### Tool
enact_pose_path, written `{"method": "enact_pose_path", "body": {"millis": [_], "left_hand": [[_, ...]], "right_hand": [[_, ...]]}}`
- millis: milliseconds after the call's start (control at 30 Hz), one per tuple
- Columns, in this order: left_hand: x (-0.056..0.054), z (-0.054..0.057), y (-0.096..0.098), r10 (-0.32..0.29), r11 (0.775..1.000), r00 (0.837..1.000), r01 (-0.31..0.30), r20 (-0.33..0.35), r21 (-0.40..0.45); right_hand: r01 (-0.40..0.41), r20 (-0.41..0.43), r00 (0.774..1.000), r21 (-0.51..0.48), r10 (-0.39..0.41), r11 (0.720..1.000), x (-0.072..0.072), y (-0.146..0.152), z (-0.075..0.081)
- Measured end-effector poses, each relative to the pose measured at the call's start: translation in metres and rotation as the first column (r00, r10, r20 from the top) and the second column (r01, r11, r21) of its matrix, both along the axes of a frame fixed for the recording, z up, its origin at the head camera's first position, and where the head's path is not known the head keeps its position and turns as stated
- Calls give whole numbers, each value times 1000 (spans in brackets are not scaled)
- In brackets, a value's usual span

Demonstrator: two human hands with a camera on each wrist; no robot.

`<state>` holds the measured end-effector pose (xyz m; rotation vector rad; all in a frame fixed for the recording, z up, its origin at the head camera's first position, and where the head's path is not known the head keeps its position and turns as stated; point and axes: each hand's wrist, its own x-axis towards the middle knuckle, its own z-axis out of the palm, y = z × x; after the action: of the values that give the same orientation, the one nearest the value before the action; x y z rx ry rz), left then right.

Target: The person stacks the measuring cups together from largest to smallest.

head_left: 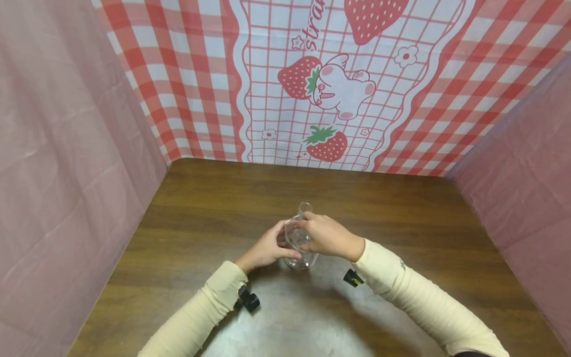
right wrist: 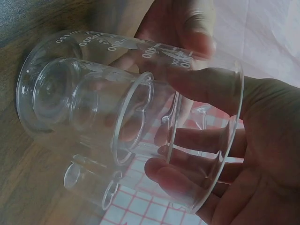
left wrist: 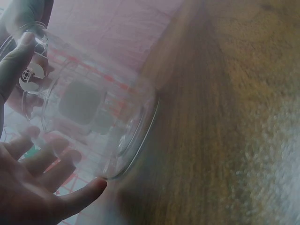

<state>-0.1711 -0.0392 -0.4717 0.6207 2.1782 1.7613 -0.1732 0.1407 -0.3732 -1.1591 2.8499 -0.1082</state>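
Note:
A large clear glass beaker (head_left: pixel 301 263) with white volume marks stands on the table, at least one smaller beaker (right wrist: pixel 77 93) nested inside it. My left hand (head_left: pixel 269 246) grips the large beaker from the left, thumb on the near side and fingers round the far side. At the mouth, my right hand (head_left: pixel 330 235) reaches in past the large rim (right wrist: pixel 241 89). Its thumb and fingers pinch the inner beaker near an inner rim (right wrist: pixel 173 122). Overlapping clear walls blur exactly which rim it touches. In the left wrist view the left fingers (left wrist: pixel 47 164) spread along the glass.
Just behind the large beaker stands another small glass vessel (head_left: pixel 305 207), seen also in the right wrist view. The brown wooden table (head_left: pixel 214 198) meets a strawberry-patterned checked cloth (head_left: pixel 192 74) at the back. Pink curtains (head_left: pixel 67 148) hang at both sides.

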Motion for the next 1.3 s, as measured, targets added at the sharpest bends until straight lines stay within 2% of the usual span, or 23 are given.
{"method": "enact_pose_path", "body": {"millis": [267,867,1300], "left_hand": [[1,2,0,1,1000,1000,-1,11,3],[-1,-2,0,-20,999,1000,20,-4,39],[-2,-3,-1,-26,999,1000,26,-5,44]], "right_hand": [[-10,-26,1000,-6,10,1000,2,-2,0],[-16,-5,1000,38,16,999,0,-8,-4],[-32,-25,999,73,34,997,-2,-11,-5]]}}
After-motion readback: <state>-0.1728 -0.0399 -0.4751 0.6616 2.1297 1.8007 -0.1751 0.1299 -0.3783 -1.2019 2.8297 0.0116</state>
